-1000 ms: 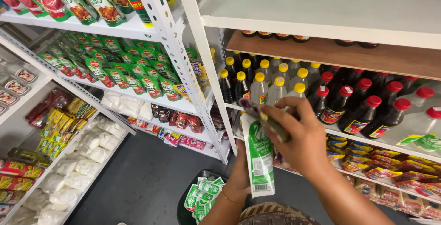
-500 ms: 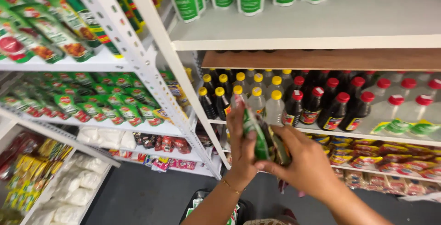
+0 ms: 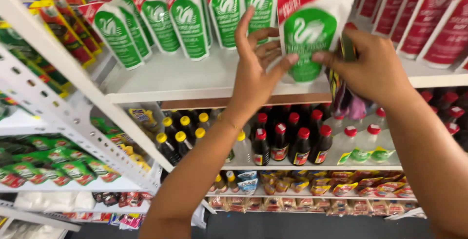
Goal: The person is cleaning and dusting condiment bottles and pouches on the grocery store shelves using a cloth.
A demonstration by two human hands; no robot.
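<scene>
A white pouch with a green oval and red corner (image 3: pixel 308 31) stands upright at the front of the top shelf (image 3: pixel 195 85). My left hand (image 3: pixel 256 66) has its fingers spread, with the fingertips touching the pouch's left edge. My right hand (image 3: pixel 373 68) pinches the pouch's right side and also clutches a bundle of dark multicoloured packets (image 3: pixel 345 90) under its palm. Behind stand rows of the same green-and-white pouches (image 3: pixel 190 19).
Red-and-white pouches (image 3: pixel 434 19) fill the shelf's right part. Below are dark sauce bottles with red caps (image 3: pixel 287 144) and yellow caps (image 3: pixel 183 134), plus clear bottles (image 3: pixel 360 144). Small snack packets (image 3: pixel 331 188) line lower shelves. A white slotted upright (image 3: pixel 63 102) crosses the left, beside green packets (image 3: pixel 34 163).
Both hands rose from the bottle shelf to the top shelf, carrying the green-and-white pouch up; the view tilted upward with them. The pouch now stands on the shelf's front.
</scene>
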